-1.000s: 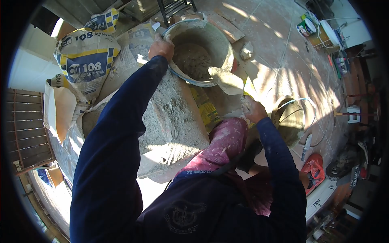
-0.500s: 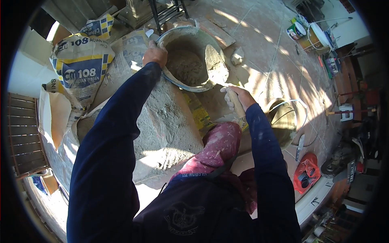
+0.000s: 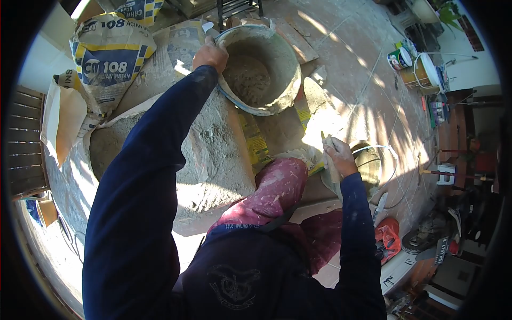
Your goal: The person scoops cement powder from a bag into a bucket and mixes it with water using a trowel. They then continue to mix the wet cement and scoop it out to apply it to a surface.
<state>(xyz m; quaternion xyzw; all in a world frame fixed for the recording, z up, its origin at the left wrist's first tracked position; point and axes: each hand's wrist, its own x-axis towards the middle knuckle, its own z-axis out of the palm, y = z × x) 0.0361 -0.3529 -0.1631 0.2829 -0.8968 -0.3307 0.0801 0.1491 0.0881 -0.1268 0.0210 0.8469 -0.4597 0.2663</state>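
Trowel (image 3: pixel 318 106): one, its handle held in the closed grip of the right hand (image 3: pixel 342 156).
Bucket (image 3: pixel 372 169): one, just right of that hand.
Tub (image 3: pixel 292 96): one, farther off, left of the blade, with wet mix (image 3: pixel 246 81) inside; clasped by the left hand (image 3: pixel 211 55).
Rim: judged to be steadied; for any dip into the mix, the blade must be raised over it.
Bags (image 3: pixel 111 66): three seen, far left.

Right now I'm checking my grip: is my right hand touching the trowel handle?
Touching. The head view shows the right hand wrapped around the trowel handle.
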